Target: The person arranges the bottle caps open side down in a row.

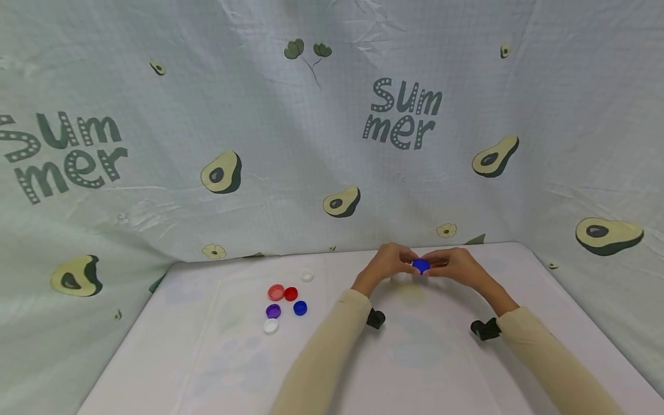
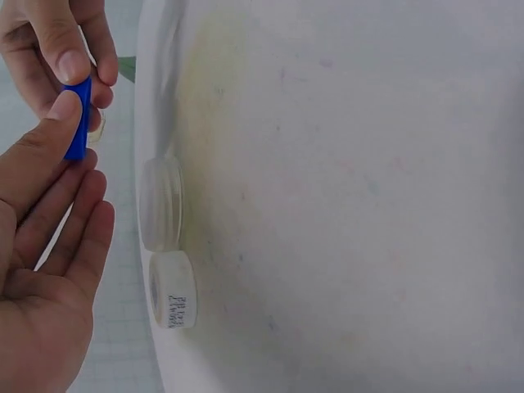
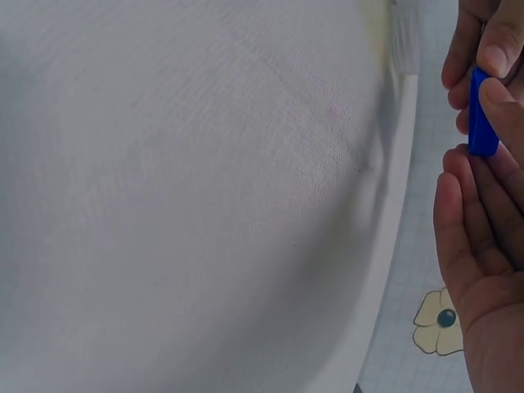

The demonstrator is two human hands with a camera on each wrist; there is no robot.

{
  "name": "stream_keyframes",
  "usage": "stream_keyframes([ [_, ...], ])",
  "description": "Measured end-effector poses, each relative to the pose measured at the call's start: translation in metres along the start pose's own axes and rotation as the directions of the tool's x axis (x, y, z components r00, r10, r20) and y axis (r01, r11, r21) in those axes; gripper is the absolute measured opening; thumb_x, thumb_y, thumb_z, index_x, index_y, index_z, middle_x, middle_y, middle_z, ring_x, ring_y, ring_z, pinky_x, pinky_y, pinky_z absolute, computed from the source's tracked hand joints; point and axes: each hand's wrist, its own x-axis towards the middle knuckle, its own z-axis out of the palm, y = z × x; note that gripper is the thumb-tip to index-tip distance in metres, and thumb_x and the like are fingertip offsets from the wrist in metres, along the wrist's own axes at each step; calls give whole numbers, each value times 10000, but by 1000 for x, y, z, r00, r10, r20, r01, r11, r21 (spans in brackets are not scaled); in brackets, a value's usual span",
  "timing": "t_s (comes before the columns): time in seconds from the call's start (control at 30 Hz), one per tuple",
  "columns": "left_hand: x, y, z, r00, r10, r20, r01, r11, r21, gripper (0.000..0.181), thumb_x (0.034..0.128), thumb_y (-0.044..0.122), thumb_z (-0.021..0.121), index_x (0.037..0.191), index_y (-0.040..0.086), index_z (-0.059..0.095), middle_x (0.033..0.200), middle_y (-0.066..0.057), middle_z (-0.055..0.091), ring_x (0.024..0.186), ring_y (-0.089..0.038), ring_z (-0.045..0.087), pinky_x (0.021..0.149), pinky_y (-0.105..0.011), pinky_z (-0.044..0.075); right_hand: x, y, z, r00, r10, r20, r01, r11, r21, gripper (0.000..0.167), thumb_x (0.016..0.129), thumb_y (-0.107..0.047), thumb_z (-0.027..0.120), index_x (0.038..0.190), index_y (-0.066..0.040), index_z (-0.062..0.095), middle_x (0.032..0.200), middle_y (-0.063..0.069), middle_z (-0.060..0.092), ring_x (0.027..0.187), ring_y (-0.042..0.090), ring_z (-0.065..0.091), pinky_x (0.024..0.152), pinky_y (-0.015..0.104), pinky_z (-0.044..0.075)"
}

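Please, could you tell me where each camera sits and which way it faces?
Head: worn on the head, facing forward and down at the table and curtain; both sleeves, the left hand and right hand show.
Left wrist: on that wrist, facing the table and curtain; both hands show at the left side.
Right wrist: likewise, but both hands show at the right side.
Both wrist views share the blue cap held between the hands.
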Motion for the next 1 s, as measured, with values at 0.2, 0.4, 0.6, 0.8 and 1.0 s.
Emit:
stream_keyframes([
  [0.2,4,-4,-1,1000,0,-11,0,1000,13,312,842,204,847,1130,102,784,1029,19,772,933,-85,669,848,-208,541,6,3,2,1000,-13,1,13,1000,-15,367,885,-181,811,1197,-4,732,1118,145,752,1010,287,736,829,360,610],
  [0.4,4,-9,1,1000,12,16,-12,1000,-1,295,839,155,847,1109,57,782,1021,-23,780,879,-78,693,804,-174,535,7,3,8,999,19,36,-19,1000,19,340,871,-147,818,1176,-20,734,1085,129,761,1025,290,733,837,355,608],
  [0.6,2,-12,2,1000,3,12,-3,1000,21,293,844,159,845,1113,63,783,1031,-26,780,911,-99,701,804,-194,541,8,2,12,999,-6,38,6,1000,3,324,865,-134,819,1157,-19,737,1061,125,767,1003,278,740,828,354,607],
  [0.8,-3,-21,7,1000,-2,23,1,999,37,290,848,173,842,1111,65,785,1033,-15,779,892,-64,676,798,-172,531,7,5,20,997,-9,74,12,999,-33,371,880,-192,815,1178,11,732,1087,140,758,984,270,735,819,367,612],
  [1.0,-4,-20,10,1000,14,3,-14,1000,10,281,853,161,837,1107,57,776,1039,-14,773,879,-53,657,798,-177,529,7,3,19,999,-8,49,11,998,-56,362,870,-170,820,1170,15,737,1055,124,764,938,237,730,782,362,612],
])
